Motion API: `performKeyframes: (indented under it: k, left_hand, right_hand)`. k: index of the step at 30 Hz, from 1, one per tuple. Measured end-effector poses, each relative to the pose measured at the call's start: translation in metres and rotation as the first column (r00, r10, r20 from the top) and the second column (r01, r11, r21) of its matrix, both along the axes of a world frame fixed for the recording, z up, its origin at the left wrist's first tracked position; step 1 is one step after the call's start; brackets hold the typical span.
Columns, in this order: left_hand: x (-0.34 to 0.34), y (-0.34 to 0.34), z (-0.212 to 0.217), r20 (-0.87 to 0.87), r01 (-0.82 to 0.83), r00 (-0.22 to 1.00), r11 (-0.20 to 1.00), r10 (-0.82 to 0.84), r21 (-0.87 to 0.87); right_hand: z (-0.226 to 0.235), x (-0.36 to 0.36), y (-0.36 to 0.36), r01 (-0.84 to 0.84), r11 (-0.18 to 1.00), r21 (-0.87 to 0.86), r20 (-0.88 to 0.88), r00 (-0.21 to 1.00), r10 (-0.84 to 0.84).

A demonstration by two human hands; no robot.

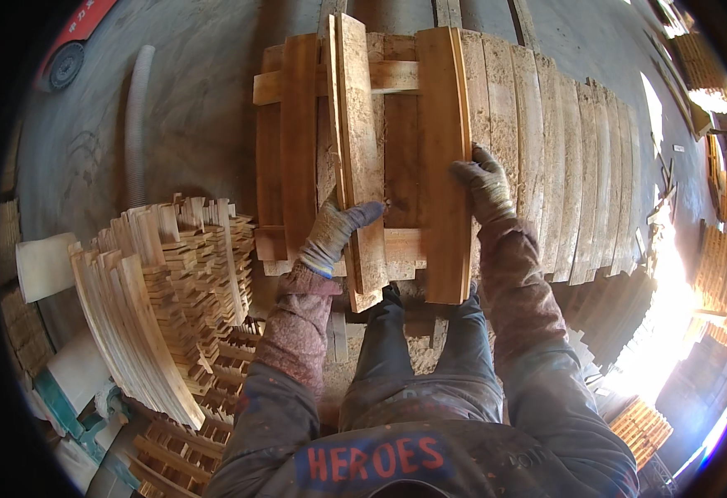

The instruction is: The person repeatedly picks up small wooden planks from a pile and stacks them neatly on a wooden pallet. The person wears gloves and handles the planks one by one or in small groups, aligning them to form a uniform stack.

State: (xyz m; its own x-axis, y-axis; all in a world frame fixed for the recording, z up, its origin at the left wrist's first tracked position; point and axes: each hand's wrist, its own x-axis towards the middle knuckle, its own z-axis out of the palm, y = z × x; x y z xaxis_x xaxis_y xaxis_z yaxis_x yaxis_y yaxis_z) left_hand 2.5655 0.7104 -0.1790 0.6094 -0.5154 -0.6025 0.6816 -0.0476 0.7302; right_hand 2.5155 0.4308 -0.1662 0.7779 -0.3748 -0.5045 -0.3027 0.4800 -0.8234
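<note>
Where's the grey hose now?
The grey hose is at the head view's upper left, right of the red vehicle, just above the stacked boards.

From head height, one fisheye looks steeply down.

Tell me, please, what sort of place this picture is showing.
Probably a woodworking shop or timber warehouse: sawdust-speckled boards lie side by side, a pile of cut wood stands at the left, and a red vehicle shows at upper left.

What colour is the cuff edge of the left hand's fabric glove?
The cuff edge is mostly blue, seen in the head view.
</note>
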Motion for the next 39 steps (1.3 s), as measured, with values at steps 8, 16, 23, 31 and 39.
performKeyframes:
  k: [8, 16, 23, 31, 39]
  left_hand:
    - [-0.004, -0.018, 0.022, 0.231, 0.130, 0.955, 0.963, -0.185, 0.237]
    - [0.008, 0.043, -0.003, 0.079, -0.085, 0.994, 0.995, 0.080, 0.054]
    - [0.009, 0.029, -0.002, 0.122, -0.085, 0.990, 0.993, 0.074, 0.085]
    - [-0.004, 0.016, -0.022, 0.350, -0.138, 0.937, 0.918, -0.001, 0.371]
    - [-0.035, -0.031, -0.022, 0.359, -0.094, 0.931, 0.903, -0.070, 0.420]
  right_hand:
    - [-0.026, 0.017, 0.098, -0.158, 0.987, -0.029, -0.047, 0.987, 0.157]
    - [-0.076, 0.001, 0.063, -0.071, 0.960, 0.270, 0.084, 0.995, 0.050]
    - [-0.113, 0.000, 0.040, -0.146, 0.963, 0.227, 0.130, 0.984, 0.118]
    - [-0.073, 0.003, 0.072, -0.136, 0.976, 0.169, 0.057, 0.990, 0.128]
    - [-0.017, 0.006, 0.077, -0.511, 0.428, -0.746, -0.472, 0.858, 0.202]
